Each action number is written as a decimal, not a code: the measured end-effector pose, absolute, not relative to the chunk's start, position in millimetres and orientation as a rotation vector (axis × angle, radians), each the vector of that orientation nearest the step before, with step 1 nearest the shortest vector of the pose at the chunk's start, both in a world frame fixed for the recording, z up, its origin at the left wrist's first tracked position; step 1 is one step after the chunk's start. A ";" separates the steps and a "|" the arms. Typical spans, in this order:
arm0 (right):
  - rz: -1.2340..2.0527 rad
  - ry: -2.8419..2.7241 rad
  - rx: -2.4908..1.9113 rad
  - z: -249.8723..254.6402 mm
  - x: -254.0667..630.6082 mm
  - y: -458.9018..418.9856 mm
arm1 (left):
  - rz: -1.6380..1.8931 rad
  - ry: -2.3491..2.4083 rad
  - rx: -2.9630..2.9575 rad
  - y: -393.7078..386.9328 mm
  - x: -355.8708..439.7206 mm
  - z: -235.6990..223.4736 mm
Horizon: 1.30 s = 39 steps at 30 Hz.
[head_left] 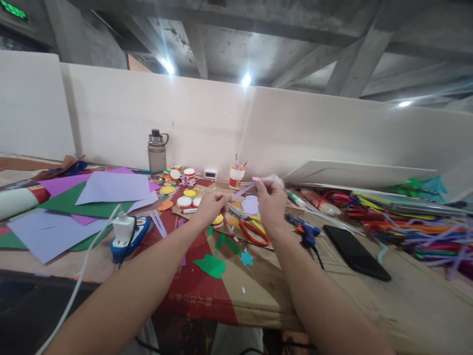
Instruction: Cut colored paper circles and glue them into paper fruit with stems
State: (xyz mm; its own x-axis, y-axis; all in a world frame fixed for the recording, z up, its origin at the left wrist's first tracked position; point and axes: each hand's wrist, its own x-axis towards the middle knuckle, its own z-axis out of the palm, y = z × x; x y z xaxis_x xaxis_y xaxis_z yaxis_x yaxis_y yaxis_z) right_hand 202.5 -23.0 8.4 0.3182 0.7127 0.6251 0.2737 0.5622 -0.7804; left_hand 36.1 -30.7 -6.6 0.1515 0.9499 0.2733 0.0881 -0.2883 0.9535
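Between my two hands stretches a narrow purple paper strip (242,192), held above the table. My left hand (213,209) pinches its left end. At the other end the fingers of my right hand (271,199) are closed on it. Just below lie red-handled scissors (254,232) and a purple paper disc (250,204). White round pieces with red sides (184,202) sit left of my left hand. Nearer to me are a green paper scrap (210,266) and a small blue paper shape (246,257).
A blue glue gun (308,232) and a black phone (356,251) lie to the right, by many coloured strips (417,227). Coloured paper sheets (107,187), a power strip (140,229) and a bottle (157,155) stand left. A pencil cup (236,176) is behind.
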 end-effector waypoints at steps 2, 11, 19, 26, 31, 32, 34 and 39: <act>0.229 -1.289 -0.958 8.9 197.8 -30.8 | 1.253 0.906 1.455 -33.9 38.1 -4.2; -0.028 -1.584 -0.885 9.6 187.2 -47.4 | 1.338 0.954 1.174 -29.9 30.8 1.0; -0.129 -1.703 -0.812 5.3 185.9 -45.9 | 1.050 0.789 1.203 -29.8 33.9 -4.6; -0.112 -1.962 -0.638 -3.5 174.4 -46.6 | 1.175 0.750 1.058 -23.3 31.3 -5.2; -0.031 -2.006 -0.587 -5.7 171.4 -45.7 | 1.250 0.736 1.052 -23.6 25.6 3.6; -0.018 -2.000 -0.591 -5.9 171.2 -45.5 | 1.254 0.736 1.056 -23.3 24.5 4.5; 0.004 -1.988 -0.612 -5.9 170.6 -45.1 | 1.267 0.717 1.070 -22.1 22.7 4.8; 0.091 -1.951 -0.660 -5.3 168.8 -44.8 | 1.312 0.717 1.097 -18.7 21.1 2.0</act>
State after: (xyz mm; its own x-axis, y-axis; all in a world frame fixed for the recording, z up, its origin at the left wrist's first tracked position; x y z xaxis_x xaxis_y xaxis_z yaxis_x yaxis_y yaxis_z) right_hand 168.8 -44.8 -5.3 -0.3205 0.4844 0.8140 0.4069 0.8464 -0.3435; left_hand 21.1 -18.7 2.0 0.1678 0.9720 0.1647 -0.3868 -0.0888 0.9179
